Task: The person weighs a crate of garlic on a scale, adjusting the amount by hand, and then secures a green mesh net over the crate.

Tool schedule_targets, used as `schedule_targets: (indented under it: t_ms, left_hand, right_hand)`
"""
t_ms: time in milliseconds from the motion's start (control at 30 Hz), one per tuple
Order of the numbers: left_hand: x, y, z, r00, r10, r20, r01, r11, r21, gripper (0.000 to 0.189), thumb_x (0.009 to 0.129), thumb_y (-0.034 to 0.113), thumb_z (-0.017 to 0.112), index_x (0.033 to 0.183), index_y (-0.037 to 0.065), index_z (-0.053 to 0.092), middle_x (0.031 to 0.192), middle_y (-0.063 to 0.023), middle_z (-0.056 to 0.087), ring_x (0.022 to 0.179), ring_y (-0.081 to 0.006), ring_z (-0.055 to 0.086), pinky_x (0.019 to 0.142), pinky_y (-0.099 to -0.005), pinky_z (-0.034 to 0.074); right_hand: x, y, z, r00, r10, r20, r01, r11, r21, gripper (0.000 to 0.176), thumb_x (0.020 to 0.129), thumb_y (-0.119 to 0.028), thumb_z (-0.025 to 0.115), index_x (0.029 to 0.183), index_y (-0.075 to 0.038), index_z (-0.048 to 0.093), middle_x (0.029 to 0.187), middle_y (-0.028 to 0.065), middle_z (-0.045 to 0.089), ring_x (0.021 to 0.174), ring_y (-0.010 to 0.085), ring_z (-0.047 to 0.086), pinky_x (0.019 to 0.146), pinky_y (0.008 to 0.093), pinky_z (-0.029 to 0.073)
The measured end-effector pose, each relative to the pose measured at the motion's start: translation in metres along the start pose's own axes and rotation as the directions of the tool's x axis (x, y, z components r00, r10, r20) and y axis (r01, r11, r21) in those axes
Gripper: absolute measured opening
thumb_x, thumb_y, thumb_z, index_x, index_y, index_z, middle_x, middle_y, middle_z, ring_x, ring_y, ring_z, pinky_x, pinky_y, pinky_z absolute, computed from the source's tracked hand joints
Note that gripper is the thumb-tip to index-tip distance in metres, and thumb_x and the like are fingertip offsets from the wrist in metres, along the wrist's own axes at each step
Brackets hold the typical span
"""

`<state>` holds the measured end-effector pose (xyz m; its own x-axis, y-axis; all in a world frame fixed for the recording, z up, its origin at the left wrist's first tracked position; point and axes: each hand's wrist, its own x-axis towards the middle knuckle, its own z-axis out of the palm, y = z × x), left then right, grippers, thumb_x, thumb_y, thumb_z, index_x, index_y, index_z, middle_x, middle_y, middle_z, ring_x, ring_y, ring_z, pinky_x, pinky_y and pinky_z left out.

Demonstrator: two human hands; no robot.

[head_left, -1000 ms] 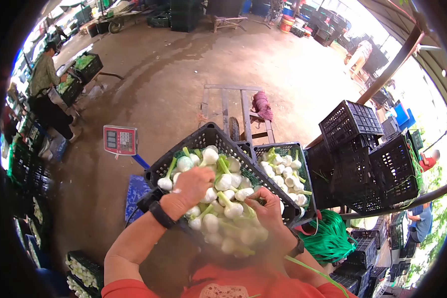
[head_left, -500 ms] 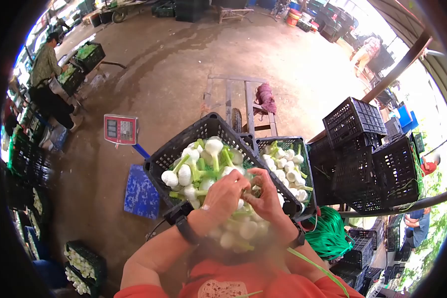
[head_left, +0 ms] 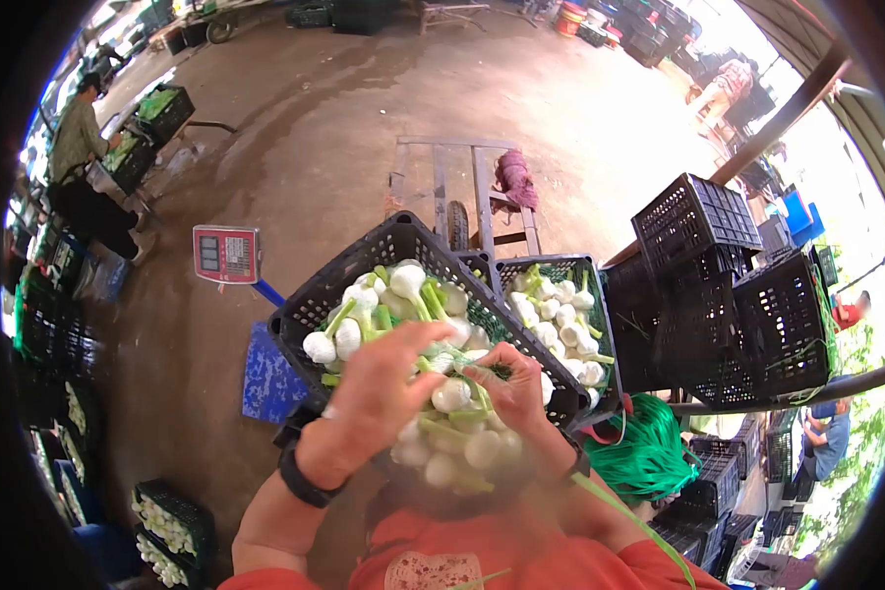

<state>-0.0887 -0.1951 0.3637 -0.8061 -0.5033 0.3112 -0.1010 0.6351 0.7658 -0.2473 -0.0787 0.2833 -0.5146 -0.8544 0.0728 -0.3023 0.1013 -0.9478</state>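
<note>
A black crate [head_left: 295, 320] full of white garlic bulbs [head_left: 403, 280] with green stems stands in front of me. Over it, my right hand [head_left: 513, 391] pinches the gathered end of a green mesh net bag [head_left: 449, 357]. A white bulb [head_left: 451, 395] lies just below the net; whether it is inside cannot be made out. On the left of the net, my left hand [head_left: 379, 385] is open, thumb and fingers spread and slightly blurred. Bulbs nearest my body are hazy.
A second crate [head_left: 605, 324] of garlic adjoins on the right, with a green bundle of nets [head_left: 639, 452] below it. Stacked black crates [head_left: 698, 236] stand farther right. A red scale display [head_left: 226, 256] rises at left above a blue platform [head_left: 270, 379]. A wooden cart frame [head_left: 477, 187] lies ahead.
My left hand has come away from my right hand, moving left and opening. My right hand stays closed on the net, which now shows between the hands. The view has shifted slightly.
</note>
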Motion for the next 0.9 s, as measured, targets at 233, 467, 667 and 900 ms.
schedule_targets:
  t_ms: [233,467,667,900]
  left_hand:
    - [-0.02,-0.017,0.024,0.966,-0.188,0.179,0.19,0.982,0.005,0.056,0.066,0.01,0.078,0.116,0.006,0.053,0.098,-0.0099,0.049,0.081,-0.0213,0.057,0.069,-0.0339,0.049]
    - [-0.017,-0.022,0.083,0.966,-0.246,-0.084,0.25,0.967,0.048,0.035,0.071,0.006,0.071,0.102,0.003,0.055,0.091,-0.0105,0.054,0.071,-0.0261,0.06,0.062,-0.0331,0.049]
    - [-0.015,-0.036,0.062,0.924,-0.382,0.003,0.366,0.885,-0.289,0.013,0.078,-0.001,0.064,0.09,-0.001,0.058,0.077,-0.011,0.062,0.068,-0.0203,0.065,0.058,-0.0291,0.05]
    - [0.014,-0.026,0.044,0.865,-0.484,0.134,0.484,0.729,-0.484,0.016,0.078,-0.001,0.063,0.084,-0.001,0.048,0.074,-0.0123,0.062,0.063,-0.0208,0.066,0.056,-0.0289,0.05]
  right_hand:
    - [-0.005,-0.024,0.0,0.993,0.102,-0.058,-0.095,0.989,0.118,0.012,0.077,-0.007,0.072,0.074,-0.001,0.062,0.071,0.0036,0.062,0.067,0.0075,0.055,0.063,0.0247,0.044]
    - [0.007,-0.013,0.005,0.993,0.117,-0.008,-0.117,0.993,0.01,0.02,0.086,-0.018,0.066,0.088,-0.002,0.053,0.075,0.0033,0.055,0.07,0.0109,0.051,0.063,0.0272,0.044]
    - [0.002,-0.007,-0.002,0.978,-0.032,0.205,0.04,0.998,-0.038,0.058,0.073,-0.024,0.08,0.118,-0.005,0.049,0.089,0.0034,0.053,0.066,0.0102,0.049,0.06,0.0259,0.044]
    - [0.012,-0.017,-0.006,0.921,-0.104,0.375,0.085,0.994,0.069,0.072,0.067,-0.018,0.084,0.127,-0.005,0.045,0.083,0.0026,0.058,0.064,0.0085,0.052,0.054,0.0264,0.045]
